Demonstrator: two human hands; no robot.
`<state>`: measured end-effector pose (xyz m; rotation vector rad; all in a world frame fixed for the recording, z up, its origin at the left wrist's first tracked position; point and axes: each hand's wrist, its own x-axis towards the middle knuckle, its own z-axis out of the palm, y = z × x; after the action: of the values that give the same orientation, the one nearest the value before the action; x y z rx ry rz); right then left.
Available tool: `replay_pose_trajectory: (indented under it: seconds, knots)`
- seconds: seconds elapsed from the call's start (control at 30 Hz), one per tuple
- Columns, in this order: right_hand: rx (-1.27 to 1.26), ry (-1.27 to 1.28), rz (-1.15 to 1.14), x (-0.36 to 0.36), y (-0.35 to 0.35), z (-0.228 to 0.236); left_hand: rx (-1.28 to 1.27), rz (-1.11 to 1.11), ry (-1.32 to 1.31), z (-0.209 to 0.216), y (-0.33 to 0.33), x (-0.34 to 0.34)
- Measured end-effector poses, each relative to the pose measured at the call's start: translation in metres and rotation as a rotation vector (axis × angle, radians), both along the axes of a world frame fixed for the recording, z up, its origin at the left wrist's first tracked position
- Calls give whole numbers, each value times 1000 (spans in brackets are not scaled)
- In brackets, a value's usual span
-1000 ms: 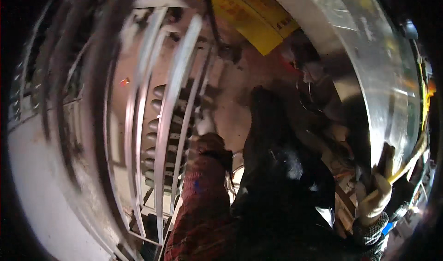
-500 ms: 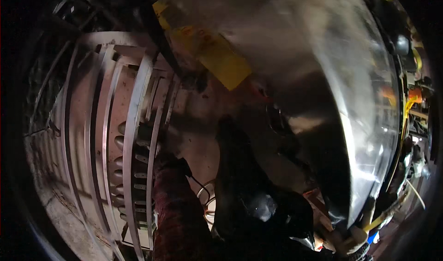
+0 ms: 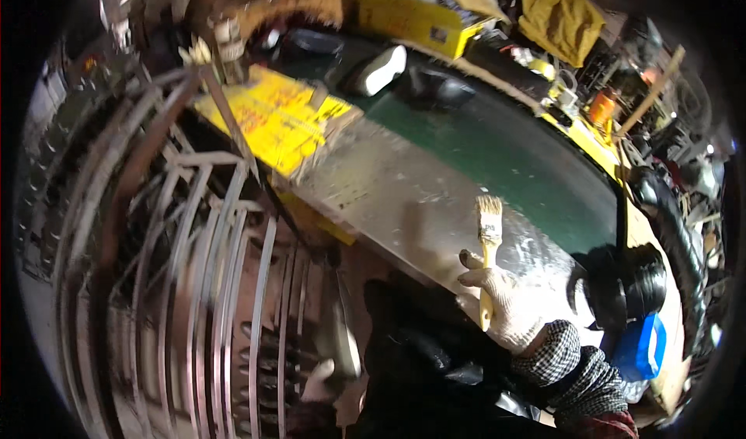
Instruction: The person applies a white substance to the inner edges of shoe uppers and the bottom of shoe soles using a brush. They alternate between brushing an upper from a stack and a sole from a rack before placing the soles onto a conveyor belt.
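Observation:
My right hand [image 3: 507,308], in a white knit glove, is closed round the pale handle of a paintbrush [image 3: 488,252]. The brush stands bristles up over the near part of the workbench [image 3: 388,182]. Low in the picture, my left hand [image 3: 318,379], also in a pale glove, is closed on a dark shoe [image 3: 339,332] with a pale sole, beside the metal rack [image 3: 206,283]. Its fingers show only in part. On the bench's far side lies another dark shoe [image 3: 381,71], its white sole showing.
Several shoe-shaped forms [image 3: 268,359] line the rack's lower part. Yellow sheeting [image 3: 272,116] covers the bench's left end. A yellow crate [image 3: 412,19] stands at the back. At right are a black round container [image 3: 641,283], a blue jug [image 3: 641,347] and a wooden stick [image 3: 653,91].
The view has swung, bringing the bench top into sight. My right hand has come up from the lower right edge with the brush. My left forearm has drawn back toward the lower edge.

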<state>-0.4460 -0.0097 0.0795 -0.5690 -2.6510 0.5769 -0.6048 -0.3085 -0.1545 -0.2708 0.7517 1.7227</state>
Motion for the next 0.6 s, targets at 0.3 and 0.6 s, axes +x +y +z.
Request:
replay_pose_trajectory:
  seconds: [0.3,0.6]
  knots:
    - [-21,428,-375,224,-20,39,639,-522,134,156,52,85]
    - [93,777,-1232,483,-21,63,449,-609,224,173,172,192]
